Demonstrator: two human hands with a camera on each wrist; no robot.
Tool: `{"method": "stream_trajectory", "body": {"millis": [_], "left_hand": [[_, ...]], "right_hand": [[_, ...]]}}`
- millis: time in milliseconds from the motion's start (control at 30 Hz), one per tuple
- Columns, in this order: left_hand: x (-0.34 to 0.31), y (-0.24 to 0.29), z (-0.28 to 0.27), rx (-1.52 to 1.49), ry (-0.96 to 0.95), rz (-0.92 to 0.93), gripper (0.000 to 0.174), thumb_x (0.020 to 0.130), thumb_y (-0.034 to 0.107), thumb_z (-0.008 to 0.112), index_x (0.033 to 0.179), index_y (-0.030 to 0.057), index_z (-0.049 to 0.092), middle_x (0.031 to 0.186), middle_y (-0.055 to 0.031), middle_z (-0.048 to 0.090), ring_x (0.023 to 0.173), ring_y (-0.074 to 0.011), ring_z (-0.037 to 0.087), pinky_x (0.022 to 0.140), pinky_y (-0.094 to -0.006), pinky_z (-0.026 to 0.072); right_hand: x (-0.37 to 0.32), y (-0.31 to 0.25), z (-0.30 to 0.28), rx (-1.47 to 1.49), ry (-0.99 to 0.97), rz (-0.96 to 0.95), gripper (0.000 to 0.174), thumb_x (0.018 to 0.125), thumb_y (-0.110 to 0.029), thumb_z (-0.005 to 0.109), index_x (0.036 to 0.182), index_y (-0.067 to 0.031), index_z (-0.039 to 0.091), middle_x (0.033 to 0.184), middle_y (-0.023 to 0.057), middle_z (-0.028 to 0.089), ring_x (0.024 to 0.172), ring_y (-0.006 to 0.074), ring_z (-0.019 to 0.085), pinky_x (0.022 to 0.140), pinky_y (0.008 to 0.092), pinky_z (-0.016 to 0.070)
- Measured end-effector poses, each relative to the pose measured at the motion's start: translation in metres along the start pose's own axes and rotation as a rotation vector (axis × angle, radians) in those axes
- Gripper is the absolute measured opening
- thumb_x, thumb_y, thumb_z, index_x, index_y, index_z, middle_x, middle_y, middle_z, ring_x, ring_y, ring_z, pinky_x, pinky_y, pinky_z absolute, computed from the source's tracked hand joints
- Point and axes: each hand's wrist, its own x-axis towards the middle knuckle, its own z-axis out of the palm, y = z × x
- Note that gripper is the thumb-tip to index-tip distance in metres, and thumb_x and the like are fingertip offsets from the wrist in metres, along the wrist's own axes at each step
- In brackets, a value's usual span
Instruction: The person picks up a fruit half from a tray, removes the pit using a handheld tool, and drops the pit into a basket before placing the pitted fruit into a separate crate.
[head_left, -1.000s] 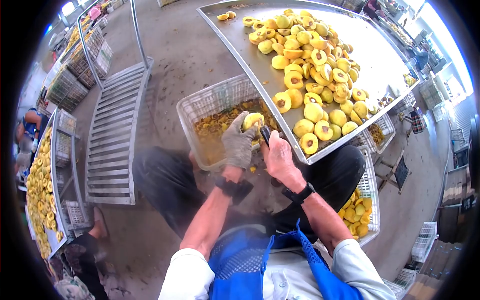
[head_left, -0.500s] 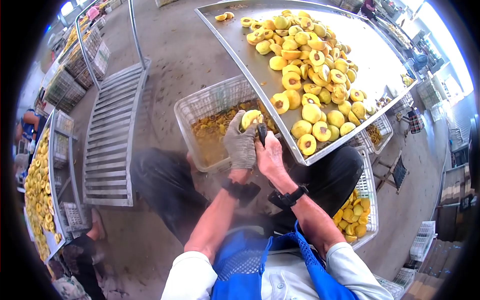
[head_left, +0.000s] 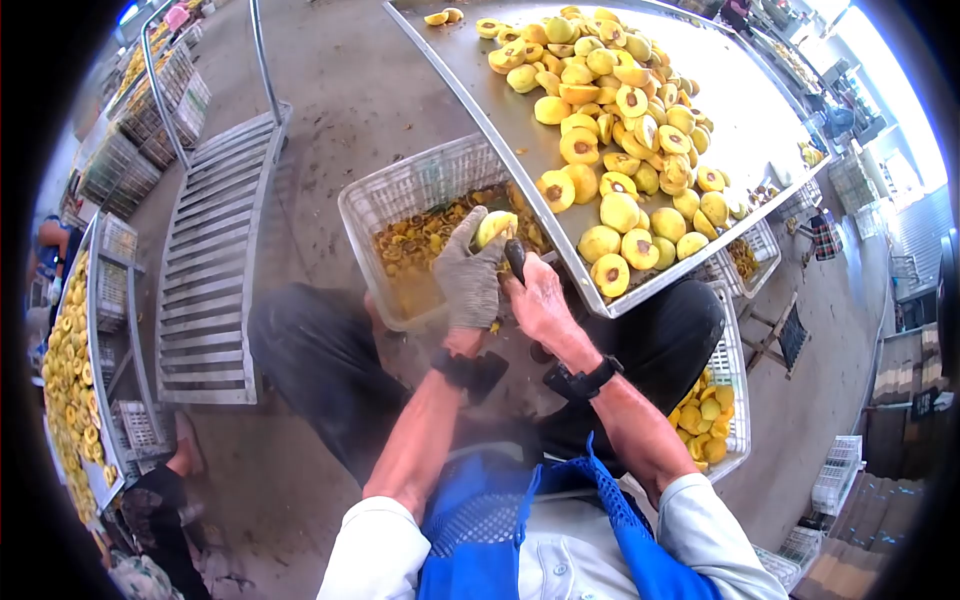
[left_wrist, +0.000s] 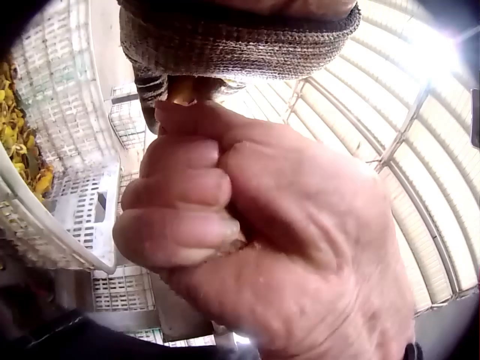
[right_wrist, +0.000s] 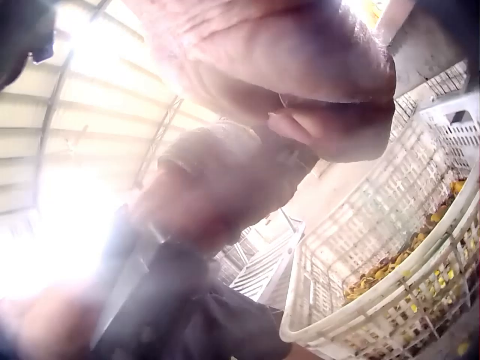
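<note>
My left hand (head_left: pixel 470 285), in a grey knit glove, holds a cut yellow peach (head_left: pixel 494 228) over a white crate (head_left: pixel 365 205) of pits and scraps. My bare right hand (head_left: pixel 545 300) grips a tool by its black handle (head_left: pixel 515 258), its working end against the peach. In the left wrist view the right hand's fingers (left_wrist: pixel 176 187) are curled tightly, close below the glove (left_wrist: pixel 240 49). The right wrist view has the right hand (right_wrist: pixel 300 67) at the top and the blurred gloved hand behind it; the peach and tool tip are hidden there.
A metal tray (head_left: pixel 460 50) heaped with halved peaches (head_left: pixel 630 130) stands ahead on the right, its corner near my right knee. Beside that knee is a white crate (head_left: pixel 738 390) of peach pieces. A slatted metal trolley (head_left: pixel 210 280) stands left, with another peach-covered table (head_left: pixel 75 370) beyond.
Both hands stay together at the peach, the tool's handle shifting slightly left and turning more upright against it. The head view has shifted a little, so the surroundings slide left and up.
</note>
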Motion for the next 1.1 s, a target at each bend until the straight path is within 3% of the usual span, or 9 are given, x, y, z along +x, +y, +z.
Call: {"method": "stream_trajectory", "body": {"millis": [233,433,567,733,767,833,900,1033,1100], "left_hand": [[-0.003,0.01,-0.008,-0.023,-0.07,-0.174,0.046,0.087,0.005,0.078,0.131,0.0016,0.066,0.116,-0.0069,0.073,0.098,-0.0104,0.067,0.088,-0.0256,0.0552],[0.007,0.004,-0.017,0.142,-0.237,-0.032,0.045,0.088,0.004,0.076,0.131,0.0009,0.066,0.121,-0.0105,0.073,0.099,-0.0131,0.067,0.089,-0.0286,0.0549],[0.002,0.012,-0.017,-0.018,-0.276,-0.172,0.044,0.089,0.002,0.074,0.132,0.0006,0.065,0.121,-0.01,0.072,0.099,-0.0133,0.067,0.091,-0.0285,0.0546],[0.007,0.0,-0.02,0.114,-0.336,0.018,0.046,0.09,0.0,0.072,0.135,0.0015,0.063,0.116,-0.008,0.071,0.098,-0.0131,0.066,0.087,-0.0279,0.0564],[0.006,0.0,-0.02,0.115,-0.334,0.015,0.046,0.09,0.0,0.072,0.135,0.0015,0.063,0.116,-0.008,0.071,0.098,-0.0131,0.066,0.087,-0.0279,0.0564],[0.007,0.001,-0.02,-0.029,-0.346,-0.151,0.048,0.089,0.008,0.076,0.136,0.0024,0.063,0.118,-0.007,0.071,0.103,-0.0114,0.065,0.094,-0.0297,0.0547],[0.014,0.003,-0.027,-0.074,-0.421,-0.198,0.048,0.092,0.017,0.075,0.136,0.0013,0.062,0.118,-0.0069,0.07,0.103,-0.0122,0.066,0.094,-0.03,0.0546],[0.037,-0.002,-0.047,-0.268,-0.626,-0.289,0.061,0.097,0.044,0.067,0.136,-0.0016,0.059,0.117,-0.007,0.069,0.101,-0.0132,0.066,0.093,-0.0293,0.0549],[0.039,-0.012,-0.051,-0.27,-0.644,-0.233,0.066,0.098,0.053,0.062,0.131,-0.0034,0.062,0.113,-0.0091,0.071,0.098,-0.0149,0.068,0.091,-0.0295,0.0557]], "right_hand": [[-0.012,-0.007,-0.018,-0.093,-0.102,0.015,0.022,0.092,-0.012,0.061,0.099,0.0065,0.05,0.086,0.0325,0.06,0.088,0.0528,0.059,0.073,0.0536,0.046],[-0.012,-0.016,-0.033,-0.241,-0.171,0.0,0.02,0.087,-0.005,0.064,0.092,0.0052,0.047,0.077,0.0316,0.062,0.084,0.0521,0.062,0.074,0.0562,0.0485],[-0.008,-0.017,-0.046,-0.025,-0.297,0.025,0.022,0.09,-0.012,0.064,0.096,0.0062,0.053,0.085,0.0293,0.063,0.087,0.0474,0.062,0.076,0.0519,0.0474],[-0.008,-0.011,-0.046,0.091,-0.373,0.066,0.026,0.092,-0.019,0.064,0.099,0.0049,0.059,0.089,0.0258,0.061,0.087,0.0441,0.057,0.077,0.0489,0.0444],[-0.008,-0.008,-0.043,0.118,-0.348,0.05,0.023,0.092,-0.018,0.063,0.096,0.0038,0.058,0.078,0.0172,0.057,0.075,0.0317,0.055,0.068,0.0442,0.0433],[-0.008,-0.01,-0.042,0.146,-0.319,0.033,0.02,0.093,-0.017,0.062,0.093,0.0027,0.057,0.067,0.0086,0.052,0.063,0.0193,0.053,0.059,0.0394,0.0421],[-0.008,-0.023,-0.043,0.45,-0.44,0.479,0.023,0.094,-0.02,0.063,0.088,0.0005,0.055,0.066,0.0048,0.051,0.061,0.0156,0.051,0.056,0.0369,0.0403],[-0.007,-0.023,-0.038,0.451,-0.471,0.465,0.025,0.094,-0.021,0.065,0.087,-0.0007,0.053,0.065,0.0042,0.051,0.06,0.0145,0.049,0.055,0.0352,0.0394],[-0.009,-0.02,-0.031,0.182,-0.433,0.157,0.032,0.094,-0.024,0.068,0.087,0.0034,0.053,0.073,0.0143,0.056,0.068,0.0257,0.055,0.065,0.0431,0.0444]]}}
